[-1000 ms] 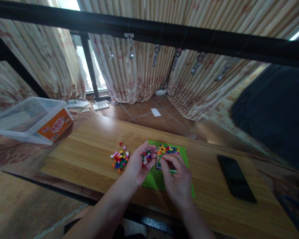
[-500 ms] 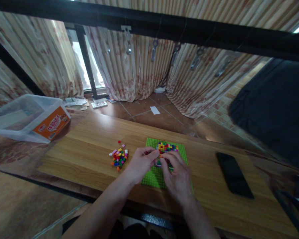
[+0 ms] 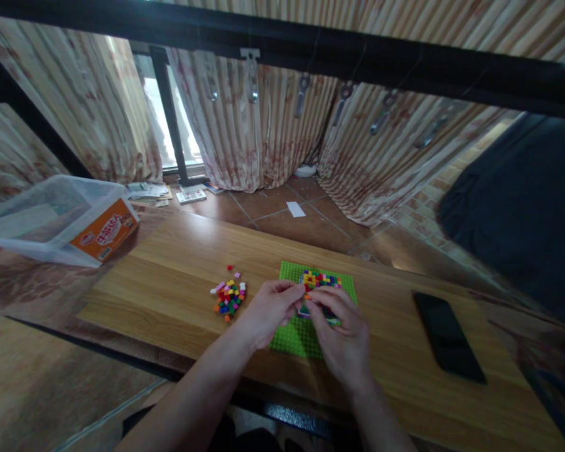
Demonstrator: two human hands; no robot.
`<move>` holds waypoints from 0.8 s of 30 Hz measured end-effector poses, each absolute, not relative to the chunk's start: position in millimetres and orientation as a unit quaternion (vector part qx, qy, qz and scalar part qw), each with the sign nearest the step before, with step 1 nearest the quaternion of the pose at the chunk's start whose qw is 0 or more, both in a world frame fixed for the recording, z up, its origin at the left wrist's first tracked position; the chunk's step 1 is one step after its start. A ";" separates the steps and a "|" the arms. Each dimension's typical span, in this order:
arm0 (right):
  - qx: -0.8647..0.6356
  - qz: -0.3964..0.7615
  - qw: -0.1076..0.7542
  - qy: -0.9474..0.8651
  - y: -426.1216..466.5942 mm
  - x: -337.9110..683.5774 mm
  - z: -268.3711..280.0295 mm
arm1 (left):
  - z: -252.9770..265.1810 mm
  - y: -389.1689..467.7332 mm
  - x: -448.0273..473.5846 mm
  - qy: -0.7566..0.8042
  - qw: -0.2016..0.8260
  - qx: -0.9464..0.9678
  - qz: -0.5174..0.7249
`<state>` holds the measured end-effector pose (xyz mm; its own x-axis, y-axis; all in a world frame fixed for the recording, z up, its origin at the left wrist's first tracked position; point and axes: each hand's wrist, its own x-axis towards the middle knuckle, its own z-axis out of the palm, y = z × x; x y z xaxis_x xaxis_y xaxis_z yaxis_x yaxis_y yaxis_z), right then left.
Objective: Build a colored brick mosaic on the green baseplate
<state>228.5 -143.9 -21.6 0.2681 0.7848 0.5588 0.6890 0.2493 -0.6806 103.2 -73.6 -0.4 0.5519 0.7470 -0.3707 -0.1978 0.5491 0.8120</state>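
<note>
A green studded baseplate (image 3: 292, 344) lies on the wooden table, with a block of small multicoloured toy bricks (image 3: 322, 279) built up on it. Over the near part of that block, my right hand (image 3: 343, 333) pinches a tiny orange brick (image 3: 307, 297) between thumb and forefinger. My left hand (image 3: 272, 309) is closed in a pinch right beside it, fingertips almost meeting the right ones; what it holds, if anything, is hidden. Left of my hands is a loose pile of small bricks (image 3: 230, 299) in mixed colours.
A black phone (image 3: 449, 337) lies on the right of the wooden table (image 3: 169, 276). At the far left stands a clear plastic bin (image 3: 51, 248) with an orange label. A dark metal bar (image 3: 282, 47) with hanging hooks crosses above. Papers (image 3: 148, 193) lie beyond the table.
The whole view has shifted slightly, so things sit a little further right. Both hands stay together over the bricks, and the right fingers have moved slightly, with the orange brick showing between the fingertips.
</note>
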 end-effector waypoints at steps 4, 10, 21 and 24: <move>-0.607 0.027 0.485 -0.629 -144.2 227.0 -24.6 | -2.0 -75.2 105.3 0.380 0.780 0.396 0.299; -0.625 -0.006 0.462 -0.629 -142.8 234.4 -26.8 | -2.8 -73.0 104.9 0.408 0.737 0.442 0.308; -0.628 0.032 0.449 -0.634 -142.3 240.9 -28.5 | -17.3 -62.2 102.5 0.466 0.565 0.604 0.314; -0.621 0.013 0.435 -0.653 -139.4 234.8 -32.8 | -20.5 -61.4 102.4 0.474 0.527 0.643 0.290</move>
<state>234.8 -139.4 -32.8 0.1481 0.8212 0.5511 0.7988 0.2293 -0.5562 102.4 -61.4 -20.5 0.3823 0.9153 -0.1270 0.3055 0.0045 0.9522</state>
